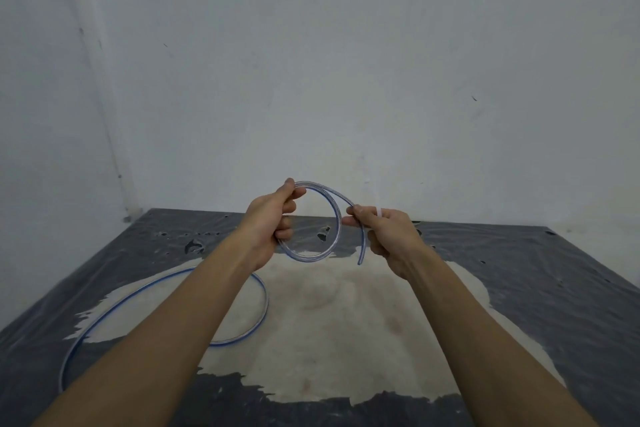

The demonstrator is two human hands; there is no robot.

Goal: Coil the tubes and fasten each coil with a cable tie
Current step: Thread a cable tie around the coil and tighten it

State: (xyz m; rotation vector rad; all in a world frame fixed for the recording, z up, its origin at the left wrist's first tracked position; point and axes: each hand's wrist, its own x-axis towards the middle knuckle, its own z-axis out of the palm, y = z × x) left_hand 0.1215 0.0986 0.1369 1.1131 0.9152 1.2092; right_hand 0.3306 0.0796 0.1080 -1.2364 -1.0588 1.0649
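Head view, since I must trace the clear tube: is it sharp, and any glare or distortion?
Head view: light soft and even, no glare; held tube slightly soft but traceable; wall corner bows from the wide lens.

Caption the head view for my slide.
Left hand and right hand hold a clear blue-striped plastic tube looped above the worn grey table.

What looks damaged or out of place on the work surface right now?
The dark table covering is worn through: a big pale patch in the middle, small holes near the far edge. The coiled tube looks intact.
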